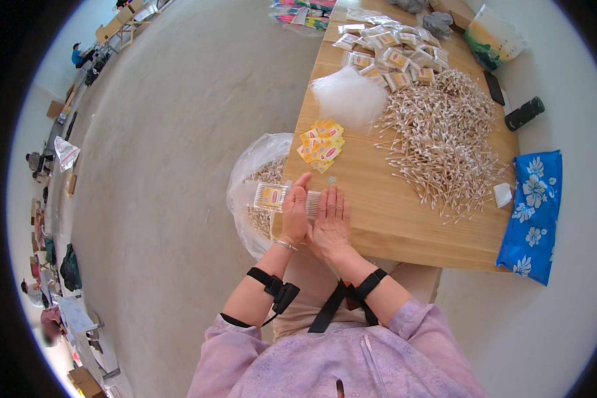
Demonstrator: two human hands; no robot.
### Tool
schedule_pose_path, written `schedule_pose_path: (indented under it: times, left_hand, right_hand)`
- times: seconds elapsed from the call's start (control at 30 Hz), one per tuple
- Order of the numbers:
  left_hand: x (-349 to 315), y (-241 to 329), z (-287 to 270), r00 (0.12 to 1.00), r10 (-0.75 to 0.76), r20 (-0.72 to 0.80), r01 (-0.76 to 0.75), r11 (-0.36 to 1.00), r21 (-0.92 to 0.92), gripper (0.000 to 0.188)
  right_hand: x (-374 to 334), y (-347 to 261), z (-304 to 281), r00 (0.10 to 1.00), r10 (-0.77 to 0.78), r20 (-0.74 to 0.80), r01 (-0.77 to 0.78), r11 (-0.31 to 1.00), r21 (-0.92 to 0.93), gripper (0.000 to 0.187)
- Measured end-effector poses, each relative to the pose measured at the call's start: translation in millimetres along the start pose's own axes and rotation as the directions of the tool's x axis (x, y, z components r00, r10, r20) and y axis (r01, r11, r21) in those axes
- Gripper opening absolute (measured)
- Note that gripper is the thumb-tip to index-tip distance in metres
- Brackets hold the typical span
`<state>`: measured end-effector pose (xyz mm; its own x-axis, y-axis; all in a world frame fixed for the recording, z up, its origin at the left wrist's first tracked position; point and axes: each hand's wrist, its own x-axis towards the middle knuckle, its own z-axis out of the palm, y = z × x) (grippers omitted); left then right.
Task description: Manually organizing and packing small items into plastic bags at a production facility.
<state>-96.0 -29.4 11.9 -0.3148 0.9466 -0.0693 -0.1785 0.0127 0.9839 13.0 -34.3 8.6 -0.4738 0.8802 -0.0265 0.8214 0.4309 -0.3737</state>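
My left hand point(294, 212) rests on its edge at the table's left side, thumb and fingers stretched forward. Just left of it, a clear packet of cotton swabs point(269, 196) with a yellow label juts past the table edge; whether the hand pins it cannot be made out. Palm down, fingers extended and side by side, my right hand point(330, 222) lies flat. Between the two hands shows a row of cotton swabs point(313, 203), partly covered by the right fingers. Ahead of the hands lie yellow printed cards point(322, 144) in a loose pile.
Loose cotton swabs point(444, 139) heap on the wooden table's point(378, 232) right half. Behind them are filled packets point(395, 58) and clear empty bags point(349, 96). A blue floral pouch point(532, 215) and a black bottle point(525, 114) sit right. A plastic sack point(241, 189) stands left, below table level.
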Motion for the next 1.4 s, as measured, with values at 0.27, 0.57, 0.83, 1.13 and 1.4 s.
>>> schedule_pose_path:
  times: [0.27, 0.57, 0.83, 1.13, 1.4]
  left_hand:
    - [1.5, 1.6, -3.1, 0.999, -0.028, 0.042, 0.03, 0.998, -0.056, 0.048]
    - [0.8, -0.8, -5.8, 0.999, -0.008, 0.036, 0.009, 1.0, -0.002, 0.047]
    - [7.4, 29.6, -51.8, 0.956, 0.288, 0.045, -0.241, 0.692, 0.681, 0.041]
    - [28.1, -10.7, -113.6, 0.997, -0.064, -0.034, 0.072, 0.926, 0.371, 0.044]
    - [29.5, -24.4, -115.1, 0.959, -0.276, 0.071, 0.285, 0.929, -0.235, 0.044]
  right_hand:
    - [-8.8, 4.9, -10.6, 0.995, -0.078, 0.068, 0.078, 0.997, 0.011, 0.089]
    - [-6.6, -7.8, -11.3, 0.992, -0.02, 0.128, 0.023, 0.999, -0.025, 0.089]
    - [-7.7, -9.4, -2.2, 0.999, -0.029, 0.032, 0.03, 1.0, -0.005, 0.091]
    - [3.3, -31.8, 7.6, 0.999, -0.046, -0.006, 0.046, 0.999, 0.004, 0.092]
    - [8.9, -46.8, 13.5, 0.998, -0.057, -0.011, 0.057, 0.998, 0.019, 0.093]
